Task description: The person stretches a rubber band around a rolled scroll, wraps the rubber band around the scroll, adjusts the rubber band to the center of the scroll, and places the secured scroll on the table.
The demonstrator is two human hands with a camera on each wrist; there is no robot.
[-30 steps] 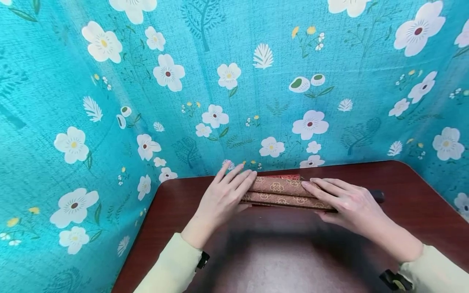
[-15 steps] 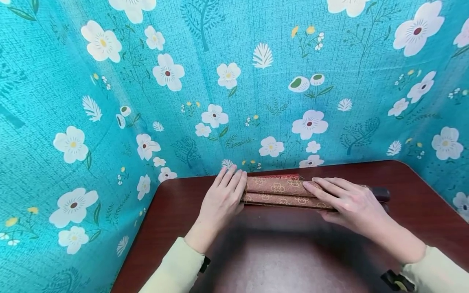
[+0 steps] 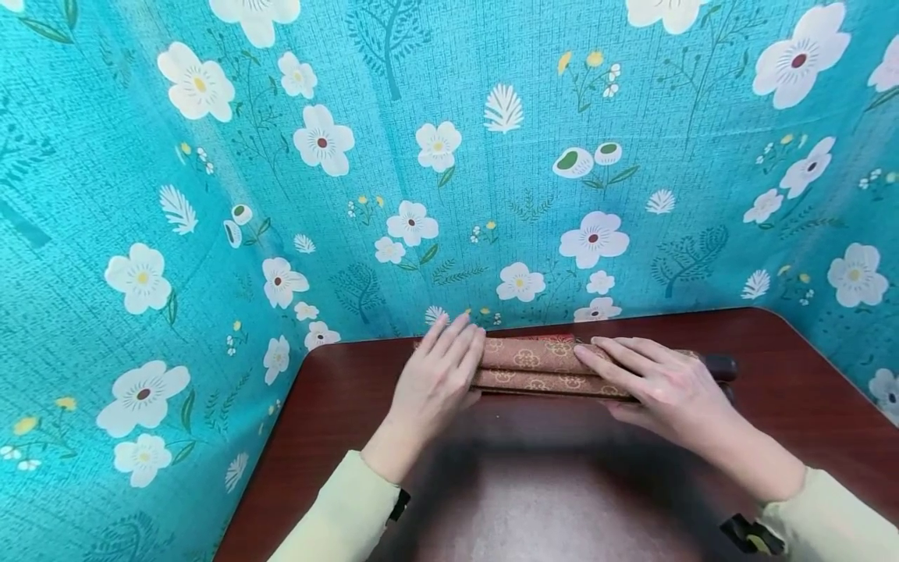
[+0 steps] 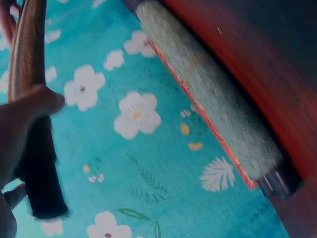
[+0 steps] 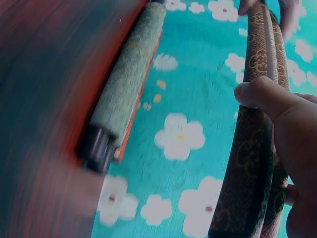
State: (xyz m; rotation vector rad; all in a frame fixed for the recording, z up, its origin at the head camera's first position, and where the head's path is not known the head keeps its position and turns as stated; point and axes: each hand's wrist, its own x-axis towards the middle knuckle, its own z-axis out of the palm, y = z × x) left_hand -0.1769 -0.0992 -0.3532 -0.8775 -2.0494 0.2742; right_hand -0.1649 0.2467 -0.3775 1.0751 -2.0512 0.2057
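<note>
A brown hanging scroll (image 3: 527,359) with a gold flower pattern is wound into two parallel rolls side by side, held crosswise over the far part of the table. My left hand (image 3: 437,382) grips its left end, and its thumb (image 4: 47,101) presses on the roll in the left wrist view. Round the right part my right hand (image 3: 663,390) is wrapped, thumb (image 5: 255,94) on the near side. Past that hand a dark end knob (image 3: 722,367) sticks out. Fingers hide both ends of the patterned cloth in part.
Behind the brown scroll lies a second rolled scroll, grey-green (image 4: 213,94) with black knobs (image 4: 280,183), on the dark red table (image 3: 337,406). A red patterned strip (image 5: 126,131) shows along its side. A teal flowered cloth (image 3: 520,195) hangs behind the table.
The brown scroll first shifts a little right, then back left. My left hand slides left along it, then returns slightly right. My right hand keeps its grip throughout.
</note>
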